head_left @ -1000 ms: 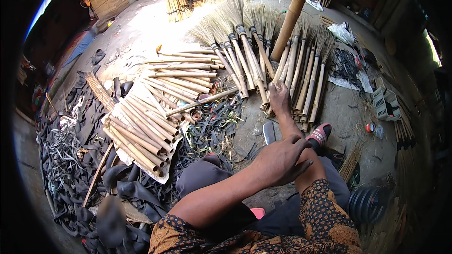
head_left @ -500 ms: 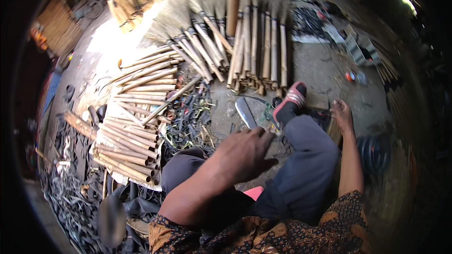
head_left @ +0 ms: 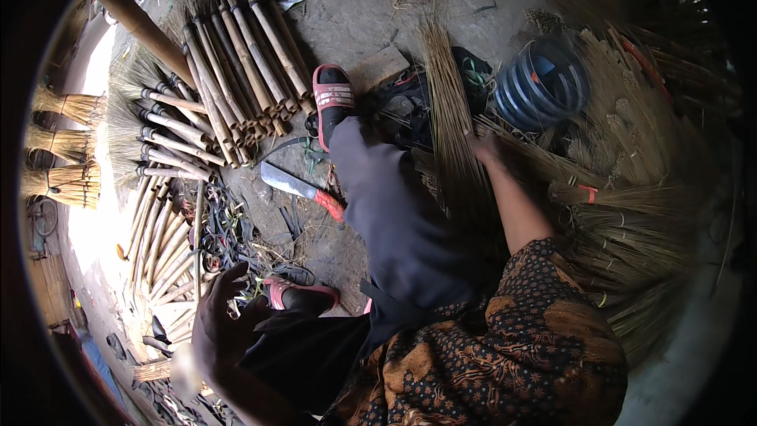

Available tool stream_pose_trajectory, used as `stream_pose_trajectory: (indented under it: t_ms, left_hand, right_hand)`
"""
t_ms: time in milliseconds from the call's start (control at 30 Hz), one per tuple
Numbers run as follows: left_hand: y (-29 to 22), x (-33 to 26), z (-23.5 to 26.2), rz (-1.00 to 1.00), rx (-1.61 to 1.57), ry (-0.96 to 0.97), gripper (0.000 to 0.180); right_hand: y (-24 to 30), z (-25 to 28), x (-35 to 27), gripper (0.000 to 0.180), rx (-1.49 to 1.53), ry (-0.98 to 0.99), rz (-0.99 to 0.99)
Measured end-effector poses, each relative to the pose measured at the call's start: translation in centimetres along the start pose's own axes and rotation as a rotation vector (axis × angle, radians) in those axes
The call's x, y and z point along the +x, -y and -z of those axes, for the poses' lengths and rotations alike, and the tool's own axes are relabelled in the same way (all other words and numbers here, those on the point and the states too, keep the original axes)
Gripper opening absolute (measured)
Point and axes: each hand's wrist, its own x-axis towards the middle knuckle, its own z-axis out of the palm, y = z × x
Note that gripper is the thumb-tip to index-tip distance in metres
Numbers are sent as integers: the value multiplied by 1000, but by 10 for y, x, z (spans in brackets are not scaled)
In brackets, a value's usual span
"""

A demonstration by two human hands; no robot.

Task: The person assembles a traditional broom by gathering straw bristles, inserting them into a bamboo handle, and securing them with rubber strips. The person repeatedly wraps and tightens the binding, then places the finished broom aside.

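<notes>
My right hand point(head_left: 484, 146) is at the right edge of a long bundle of thin straw-coloured broom bristles point(head_left: 451, 102), beside my right leg. Its fingers are blurred and partly hidden, so whether they grip the bristles does not show. My left hand point(head_left: 223, 308) is raised at the lower left with its fingers apart and nothing in them, above dark strips and bamboo tubes. On the floor between the feet lies a machete point(head_left: 285, 181) with a red handle. Finished brooms point(head_left: 251, 55) with bamboo handles lie in rows at the upper left.
A blue ribbed plastic container point(head_left: 542, 83) stands right of the bristles. More tied bristle bundles point(head_left: 623, 229) are stacked at the right. Loose bamboo tubes point(head_left: 169, 256) lie at the left, near a thick bamboo post point(head_left: 142, 24). A wooden block point(head_left: 378, 69) sits by my right foot.
The view has turned to the right, bringing the bristle bundles into sight. My left hand has gone from over my lap to the lower left. My right hand is now at the bristles.
</notes>
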Motion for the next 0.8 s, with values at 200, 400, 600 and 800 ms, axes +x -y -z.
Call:
stream_pose_trajectory:
  t_ms: [200,400,600,800]
  left_hand:
    - [13,12,-6,66,67,3,53]
    - [13,20,-8,43,97,9,54]
    - [15,23,-11,56,116,4,54]
    - [16,28,-12,101,117,53,54]
  right_hand:
    - [6,-33,-27,113,-228,-28,46]
    - [44,-23,-34,119,-353,88,-59]
    - [86,-29,-64,96,-552,49,-77]
    - [91,-52,-55,57,-493,-26,-57]
